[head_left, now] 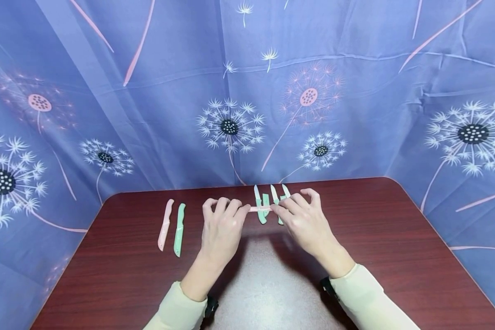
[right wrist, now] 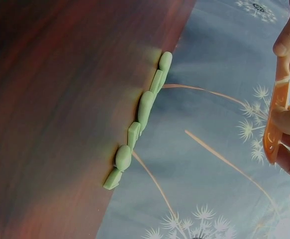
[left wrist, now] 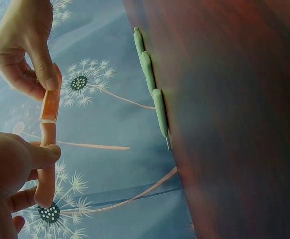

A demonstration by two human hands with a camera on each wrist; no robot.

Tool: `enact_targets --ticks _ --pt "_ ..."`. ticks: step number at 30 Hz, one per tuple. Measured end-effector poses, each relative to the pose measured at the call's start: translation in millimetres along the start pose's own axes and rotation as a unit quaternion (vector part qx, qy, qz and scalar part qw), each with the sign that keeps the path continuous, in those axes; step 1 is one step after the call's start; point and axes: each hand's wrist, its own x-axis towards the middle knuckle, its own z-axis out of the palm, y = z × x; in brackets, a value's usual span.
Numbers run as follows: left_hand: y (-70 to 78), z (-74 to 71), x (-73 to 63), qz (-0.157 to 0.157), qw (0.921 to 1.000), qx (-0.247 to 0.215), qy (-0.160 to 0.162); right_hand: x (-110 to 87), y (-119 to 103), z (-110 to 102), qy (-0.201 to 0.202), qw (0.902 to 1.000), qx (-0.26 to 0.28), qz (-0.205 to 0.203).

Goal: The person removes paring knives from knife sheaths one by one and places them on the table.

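1. Table (head_left: 396, 238): dark red-brown, wood-grained top with rounded far corners; pale glare (head_left: 260, 295) toward the near middle.
2. Cloth (head_left: 169, 123): blue, creased, hanging behind the table and along both sides.
3. White dandelion print (head_left: 229, 127): dark, spotted centre; repeated across the cloth.
4. Pink dandelion print (head_left: 308, 97): spotted pink centre, curved stem.
5. Loose white seeds (head_left: 269, 56): printed near the top.

Lower left: orange handle (left wrist: 46, 184) gripped in left hand (left wrist: 13, 167), with thumb across it. Above, roughly in line: orange sheath (left wrist: 50, 105) pinched by right hand (left wrist: 24, 47), between thumb and fingers. At the join, thin pale strip (left wrist: 48, 121). Behind: blue cloth (left wrist: 100, 164) with white dandelions (left wrist: 79, 83). To the right: dark red table (left wrist: 244, 124). Along its edge, three green pieces (left wrist: 160, 113) in a row, with narrow tip (left wrist: 168, 143) below the lowest.
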Motion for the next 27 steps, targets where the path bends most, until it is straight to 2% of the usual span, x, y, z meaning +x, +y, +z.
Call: enact_targets --ticks 14,27 --pt "-1.2 -0.6 -0.1 -0.005 1.0000 -0.003 -0.004 -1.1 1.4 -1.0 -0.019 0.9997 -0.012 0.006" --pt "-3.4 -0.8 0.0 -0.008 0.9999 -0.009 0.004 -1.8 3.8 0.2 -0.009 0.9999 -0.012 0.002"
